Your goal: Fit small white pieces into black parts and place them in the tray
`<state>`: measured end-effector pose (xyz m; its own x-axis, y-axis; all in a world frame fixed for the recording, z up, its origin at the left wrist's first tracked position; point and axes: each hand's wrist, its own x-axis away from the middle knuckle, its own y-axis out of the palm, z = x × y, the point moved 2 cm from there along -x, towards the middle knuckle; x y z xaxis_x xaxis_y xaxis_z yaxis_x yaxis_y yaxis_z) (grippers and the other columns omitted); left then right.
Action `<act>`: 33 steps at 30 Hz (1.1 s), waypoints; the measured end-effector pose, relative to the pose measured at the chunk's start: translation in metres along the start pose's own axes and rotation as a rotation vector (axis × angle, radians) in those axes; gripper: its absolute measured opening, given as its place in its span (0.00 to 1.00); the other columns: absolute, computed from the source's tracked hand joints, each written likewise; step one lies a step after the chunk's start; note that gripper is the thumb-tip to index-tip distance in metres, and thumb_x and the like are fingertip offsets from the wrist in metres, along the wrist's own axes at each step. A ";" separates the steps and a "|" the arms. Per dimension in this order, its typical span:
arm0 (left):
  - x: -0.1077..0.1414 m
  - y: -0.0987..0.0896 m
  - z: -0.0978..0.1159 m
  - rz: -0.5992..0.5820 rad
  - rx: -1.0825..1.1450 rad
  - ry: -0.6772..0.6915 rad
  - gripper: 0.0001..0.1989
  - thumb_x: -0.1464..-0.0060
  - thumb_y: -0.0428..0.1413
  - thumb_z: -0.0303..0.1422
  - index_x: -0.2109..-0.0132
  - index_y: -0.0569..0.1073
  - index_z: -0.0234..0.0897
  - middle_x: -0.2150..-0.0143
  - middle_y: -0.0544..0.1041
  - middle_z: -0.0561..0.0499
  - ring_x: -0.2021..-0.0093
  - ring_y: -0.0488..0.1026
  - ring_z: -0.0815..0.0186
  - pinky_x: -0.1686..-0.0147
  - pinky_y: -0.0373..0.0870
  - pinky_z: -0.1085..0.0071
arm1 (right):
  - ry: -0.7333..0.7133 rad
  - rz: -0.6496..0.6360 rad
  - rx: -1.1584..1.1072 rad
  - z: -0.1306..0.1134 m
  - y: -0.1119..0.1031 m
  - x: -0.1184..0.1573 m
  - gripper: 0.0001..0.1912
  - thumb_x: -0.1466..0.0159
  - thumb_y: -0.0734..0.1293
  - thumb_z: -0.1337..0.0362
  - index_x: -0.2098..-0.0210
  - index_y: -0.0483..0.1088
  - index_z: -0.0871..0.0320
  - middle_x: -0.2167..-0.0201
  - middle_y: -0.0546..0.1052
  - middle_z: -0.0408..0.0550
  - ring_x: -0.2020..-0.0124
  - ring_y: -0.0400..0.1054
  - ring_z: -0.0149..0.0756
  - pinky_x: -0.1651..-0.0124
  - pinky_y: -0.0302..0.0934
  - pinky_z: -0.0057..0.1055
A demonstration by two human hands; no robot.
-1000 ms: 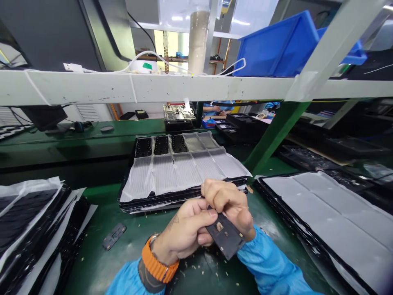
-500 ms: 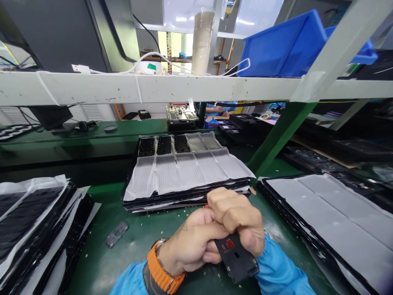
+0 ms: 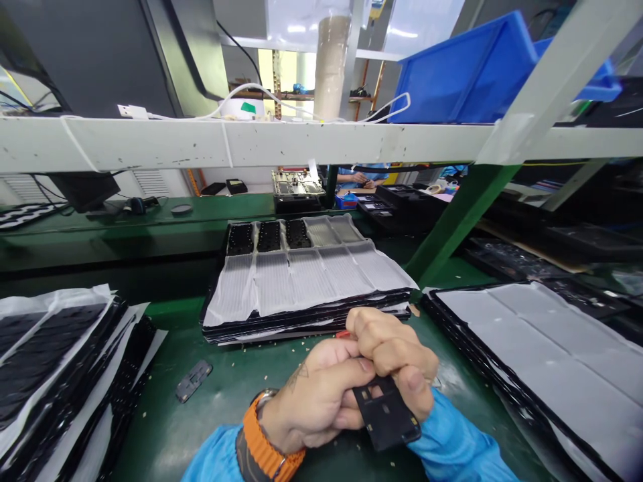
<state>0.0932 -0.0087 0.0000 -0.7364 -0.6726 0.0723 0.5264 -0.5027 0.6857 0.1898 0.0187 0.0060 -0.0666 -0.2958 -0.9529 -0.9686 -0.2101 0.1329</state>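
Between my two hands is a flat black plastic part (image 3: 388, 416) with a rectangular cutout and small tan pads along its edges. My left hand (image 3: 329, 383), with an orange watch band at the wrist, pinches its upper left side between thumb and fingers. My right hand (image 3: 396, 351) is curled over its upper end, thumb along the right edge; its fingertips are hidden. A small red piece (image 3: 343, 334) shows just behind the hands, and I cannot tell what it is. A smaller dark grey plastic part (image 3: 193, 381) lies on the green mat to the left.
Ahead is a stack of trays (image 3: 311, 284) with white liners and several black parts. Another tray stack (image 3: 55, 361) stands at left, and lined trays (image 3: 547, 335) at right. A white shelf beam (image 3: 301, 146) and a green post (image 3: 447, 227) frame the bench. Tan crumbs dot the mat (image 3: 171, 435).
The black part has turned slightly between my hands, its lower end rising a little. My right hand has shifted slightly right, and its thumb now shows more clearly.
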 end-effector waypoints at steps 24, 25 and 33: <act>0.010 -0.032 0.016 0.546 -0.546 0.466 0.14 0.39 0.61 0.45 0.57 0.76 0.39 0.73 0.69 0.54 0.77 0.59 0.70 0.79 0.52 0.75 | 0.510 -0.130 -0.058 0.028 -0.038 -0.024 0.11 0.31 0.69 0.56 0.61 0.72 0.57 0.71 0.72 0.44 0.71 0.66 0.33 0.67 0.62 0.31; 0.011 -0.033 0.015 0.550 -0.570 0.485 0.13 0.39 0.61 0.44 0.57 0.77 0.39 0.72 0.71 0.53 0.76 0.61 0.69 0.78 0.54 0.74 | 0.525 -0.172 -0.010 0.027 -0.040 -0.025 0.10 0.31 0.69 0.56 0.62 0.72 0.58 0.71 0.72 0.44 0.71 0.66 0.33 0.67 0.62 0.31; 0.014 -0.030 0.019 0.625 -0.869 0.582 0.06 0.36 0.58 0.37 0.56 0.79 0.42 0.78 0.67 0.54 0.71 0.68 0.61 0.70 0.58 0.71 | 0.633 -0.585 0.265 0.011 -0.043 -0.036 0.07 0.35 0.70 0.66 0.57 0.72 0.58 0.67 0.76 0.44 0.68 0.69 0.31 0.65 0.65 0.28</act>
<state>0.0592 0.0075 -0.0055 -0.0713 -0.9596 -0.2723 0.9954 -0.0511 -0.0806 0.2312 0.0483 0.0319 0.5230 -0.6833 -0.5095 -0.8348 -0.2900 -0.4680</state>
